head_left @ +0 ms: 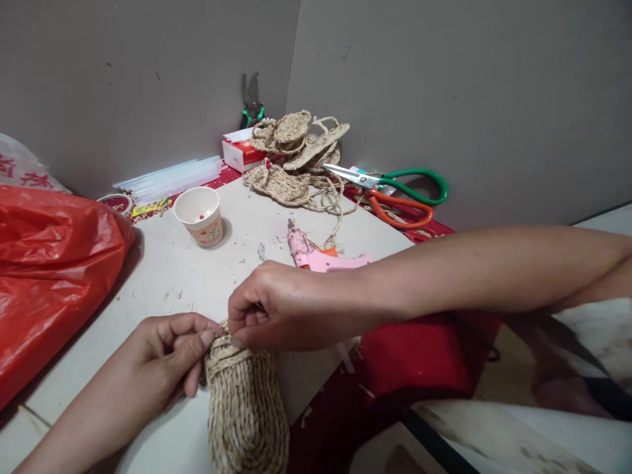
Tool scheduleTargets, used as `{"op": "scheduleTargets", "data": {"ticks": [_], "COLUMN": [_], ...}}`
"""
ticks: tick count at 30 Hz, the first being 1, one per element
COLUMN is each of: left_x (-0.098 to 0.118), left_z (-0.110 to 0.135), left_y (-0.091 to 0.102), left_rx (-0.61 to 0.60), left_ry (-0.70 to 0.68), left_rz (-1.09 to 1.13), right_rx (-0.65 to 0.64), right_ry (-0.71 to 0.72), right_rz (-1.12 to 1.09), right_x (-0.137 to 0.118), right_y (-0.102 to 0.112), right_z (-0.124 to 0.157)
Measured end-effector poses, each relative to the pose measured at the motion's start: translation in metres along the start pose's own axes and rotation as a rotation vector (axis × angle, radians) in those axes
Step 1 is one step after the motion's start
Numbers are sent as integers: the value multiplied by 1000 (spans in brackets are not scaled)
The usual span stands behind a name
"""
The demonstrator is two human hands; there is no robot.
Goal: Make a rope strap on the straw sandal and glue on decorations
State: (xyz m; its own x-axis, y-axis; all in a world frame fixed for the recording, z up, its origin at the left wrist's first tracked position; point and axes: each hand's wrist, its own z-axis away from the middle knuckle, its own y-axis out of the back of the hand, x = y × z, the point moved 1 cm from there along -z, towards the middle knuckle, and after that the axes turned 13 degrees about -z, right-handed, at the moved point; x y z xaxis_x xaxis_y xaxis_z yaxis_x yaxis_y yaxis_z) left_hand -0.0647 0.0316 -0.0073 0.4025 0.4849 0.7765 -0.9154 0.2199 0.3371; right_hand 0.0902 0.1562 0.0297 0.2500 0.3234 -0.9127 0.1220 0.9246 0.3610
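Observation:
A small woven straw slipper [247, 408], made of braided cord, hangs toward the bottom of the view, its top end between my two hands. My left hand [168, 359] pinches the slipper's upper left edge between thumb and forefinger. From the right, my right hand [261, 306] reaches across with curled fingers, and its fingertips close on the top end of the slipper. Whatever small detail lies between the fingertips is hidden. Just beyond my right wrist lies a pink glue gun [320, 253], nozzle pointing up and left.
A paper cup [198, 217] with tiny red bits stands left of centre. Further back are straw pieces [296, 158], scissors [395, 187], a red-and-white box [241, 151], pruning shears [251, 102] and clear glue sticks [170, 181]. A red plastic bag [54, 270] fills the left side.

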Motion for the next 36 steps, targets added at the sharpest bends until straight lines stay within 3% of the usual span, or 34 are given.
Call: {"op": "scheduleTargets", "data": {"ticks": [9, 19, 36], "left_x": [-6, 6, 6], "left_z": [-2, 1, 0], "left_y": [-3, -3, -5], "left_rx": [-8, -6, -18], "left_ry": [3, -7, -30], "left_rz": [-14, -34, -30], "right_rx": [-32, -45, -108], "right_ry": [48, 114, 105], "right_rz": [145, 258, 254], "right_x": [-4, -7, -7], "right_y": [-1, -2, -1], "right_z": [-2, -2, -4]}}
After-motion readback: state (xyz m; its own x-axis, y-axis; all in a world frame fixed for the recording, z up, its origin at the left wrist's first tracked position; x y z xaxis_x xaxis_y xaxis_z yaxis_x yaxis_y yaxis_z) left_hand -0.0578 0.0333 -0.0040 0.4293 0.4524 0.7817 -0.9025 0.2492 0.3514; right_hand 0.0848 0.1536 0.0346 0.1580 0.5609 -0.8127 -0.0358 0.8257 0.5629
